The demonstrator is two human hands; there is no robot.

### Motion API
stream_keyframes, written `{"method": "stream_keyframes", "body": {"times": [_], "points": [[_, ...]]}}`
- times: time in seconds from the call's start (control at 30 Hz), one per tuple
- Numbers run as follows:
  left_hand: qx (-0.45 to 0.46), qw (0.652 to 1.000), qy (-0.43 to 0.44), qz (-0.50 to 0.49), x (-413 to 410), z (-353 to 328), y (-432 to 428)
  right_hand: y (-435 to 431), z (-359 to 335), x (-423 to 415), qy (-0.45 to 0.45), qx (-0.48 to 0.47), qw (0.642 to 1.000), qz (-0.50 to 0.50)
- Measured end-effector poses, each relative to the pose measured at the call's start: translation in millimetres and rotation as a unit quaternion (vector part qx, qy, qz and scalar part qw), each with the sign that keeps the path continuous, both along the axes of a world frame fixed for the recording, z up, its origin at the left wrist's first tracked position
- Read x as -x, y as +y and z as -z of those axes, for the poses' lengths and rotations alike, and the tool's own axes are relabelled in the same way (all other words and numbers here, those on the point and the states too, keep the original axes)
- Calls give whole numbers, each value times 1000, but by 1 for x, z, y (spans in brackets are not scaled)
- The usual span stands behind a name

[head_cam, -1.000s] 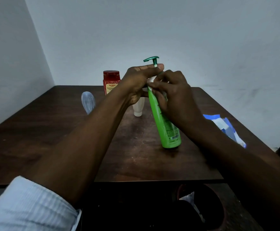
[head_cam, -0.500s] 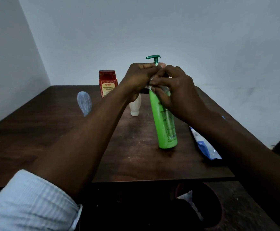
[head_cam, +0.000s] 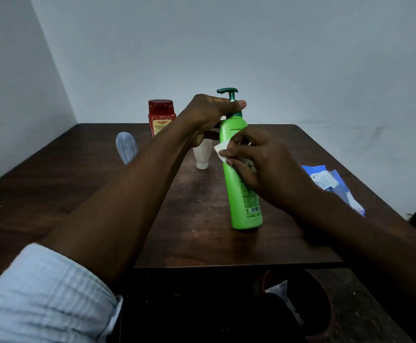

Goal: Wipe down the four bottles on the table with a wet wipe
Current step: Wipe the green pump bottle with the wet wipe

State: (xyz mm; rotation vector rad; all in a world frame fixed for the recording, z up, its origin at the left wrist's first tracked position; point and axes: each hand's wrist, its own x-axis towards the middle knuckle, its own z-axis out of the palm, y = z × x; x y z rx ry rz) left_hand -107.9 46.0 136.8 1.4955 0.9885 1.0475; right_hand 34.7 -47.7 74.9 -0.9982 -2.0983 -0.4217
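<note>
A tall green pump bottle (head_cam: 241, 194) stands tilted on the dark wooden table (head_cam: 194, 219). My left hand (head_cam: 207, 117) grips its neck just under the dark green pump head. My right hand (head_cam: 259, 162) holds a white wet wipe (head_cam: 221, 150) pressed against the bottle's upper body. Behind my left arm stand a red-capped red bottle (head_cam: 161, 117), a clear bottle (head_cam: 126, 147) and a small white bottle (head_cam: 202, 154) resting on its cap, partly hidden by my left hand.
A blue and white wet-wipe pack (head_cam: 333, 184) lies on the table at the right. A dark red bin (head_cam: 301, 308) with crumpled white waste sits on the floor below the table's front edge. Grey walls close the back and left.
My right hand has slid with the wipe from the bottle's neck down onto its upper body. My left hand keeps its grip at the neck. The view has shifted.
</note>
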Motion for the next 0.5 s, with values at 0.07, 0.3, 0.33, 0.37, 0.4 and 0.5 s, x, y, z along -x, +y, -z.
{"method": "stream_keyframes", "body": {"times": [0.07,0.3,0.33,0.37,0.4,0.5], "points": [[2,1000,-3,-4,1,0,1,-11,12,-2,-14,15,1000,1],[0,1000,16,-3,6,2,5,-56,63,-13,-48,38,998,-5],[4,1000,14,-4,7,3,5,-61,69,-15,-52,41,998,-11],[6,1000,14,-6,7,3,6,-66,75,-17,-57,45,997,-14],[6,1000,17,-7,8,3,7,-70,79,-19,-61,49,997,-16],[3,1000,25,-8,9,5,9,-77,85,-21,-58,59,996,-20]]}}
